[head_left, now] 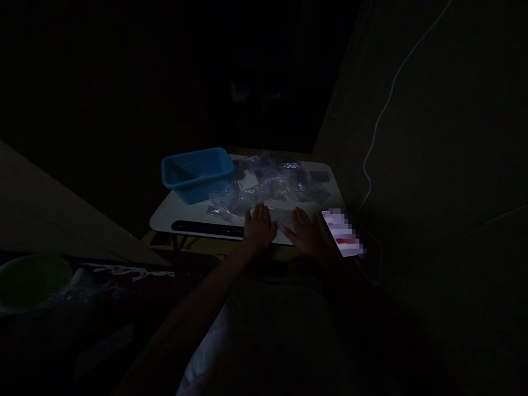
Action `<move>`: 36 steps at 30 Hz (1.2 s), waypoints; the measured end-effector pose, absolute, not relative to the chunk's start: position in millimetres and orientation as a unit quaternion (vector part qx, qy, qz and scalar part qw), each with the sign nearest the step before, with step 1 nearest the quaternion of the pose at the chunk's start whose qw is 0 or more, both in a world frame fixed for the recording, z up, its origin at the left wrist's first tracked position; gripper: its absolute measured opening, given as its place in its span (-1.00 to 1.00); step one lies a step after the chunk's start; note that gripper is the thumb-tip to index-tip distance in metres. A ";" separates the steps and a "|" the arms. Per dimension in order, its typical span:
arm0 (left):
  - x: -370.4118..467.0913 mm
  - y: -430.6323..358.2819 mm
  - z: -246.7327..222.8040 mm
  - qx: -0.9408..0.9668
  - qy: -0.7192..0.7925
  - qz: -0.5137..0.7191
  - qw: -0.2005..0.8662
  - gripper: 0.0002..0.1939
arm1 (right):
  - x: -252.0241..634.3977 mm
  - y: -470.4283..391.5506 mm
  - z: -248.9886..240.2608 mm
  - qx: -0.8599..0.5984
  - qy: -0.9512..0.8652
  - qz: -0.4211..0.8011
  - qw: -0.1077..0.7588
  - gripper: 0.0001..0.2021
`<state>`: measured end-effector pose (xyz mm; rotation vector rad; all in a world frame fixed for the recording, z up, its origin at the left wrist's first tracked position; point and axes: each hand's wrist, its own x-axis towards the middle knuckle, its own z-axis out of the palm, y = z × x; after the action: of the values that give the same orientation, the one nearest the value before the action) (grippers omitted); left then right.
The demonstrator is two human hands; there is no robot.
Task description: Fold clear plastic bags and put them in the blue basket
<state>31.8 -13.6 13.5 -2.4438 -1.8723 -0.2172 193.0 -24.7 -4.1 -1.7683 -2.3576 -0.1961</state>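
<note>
Blue plastic at the far left, in the form of a basin (202, 190), upright on the white table (165, 213). Just beside it, a crumpled heap of clear bags (274, 184), with a pale flat piece (248, 180) among them. At the near edge, below the heap, the left hand (259, 228), palm down, fingers straight and close together, resting on the left part of a thin clear sheet (282, 216). Between the two hands, the middle of that sheet, lying low and nearly flat on the table. Likely very light, limp and slippery, quick to crease or cling, easy to tear if tugged hard. Best held flat under spread palms, or pinched at a free edge or corner rather than mid-surface. Seemingly pointing side to side, with its long axis roughly along the near edge; too dim to tell which end opens, if any, and partly hidden beneath the fingers. On the right part, the right hand (306, 234), also palm down, fingers extended, thumb spread wide towards the left. Farther right, a lit phone (341, 234), tilted in line, apart from the sheet.
</note>
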 end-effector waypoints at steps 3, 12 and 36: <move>30.3 -14.8 14.7 -0.782 -0.619 -0.068 0.029 -0.36 | 192.3 -25.9 -1.8 -0.594 -0.796 -0.064 0.094 -0.34; 27.6 -13.6 15.6 -0.763 -0.642 -0.072 0.029 -0.34 | 191.2 -26.5 1.5 -0.599 -0.794 -0.056 0.086 -0.32; 34.0 7.2 5.6 -0.883 -0.460 -0.094 0.022 -0.50 | 195.6 -23.2 -2.7 -0.593 -0.798 -0.048 0.097 -0.34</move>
<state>34.0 7.2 5.6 -2.7344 -1.4240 -0.2907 195.6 -23.2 -2.7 -1.7545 -2.3628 -0.1425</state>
